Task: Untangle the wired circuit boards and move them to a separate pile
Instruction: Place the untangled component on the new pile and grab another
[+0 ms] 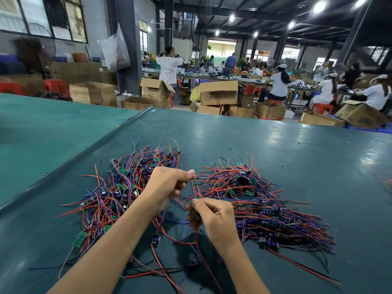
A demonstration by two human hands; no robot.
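In the lower centre of the frame, left hand (169,185) and right hand (214,218) both pinch one purple wire (192,188) between them. The tangled pile (125,187) of wired boards lies centre-left, the sorted pile (267,206) centre-right.

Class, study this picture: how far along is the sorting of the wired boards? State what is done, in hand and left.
Done, it seems: the right pile, its wires lying roughly combed one way. In hand: the left hand and right hand each pinch a purple wire stretched between them. Left: the left pile, a large tangle, so about half remains.
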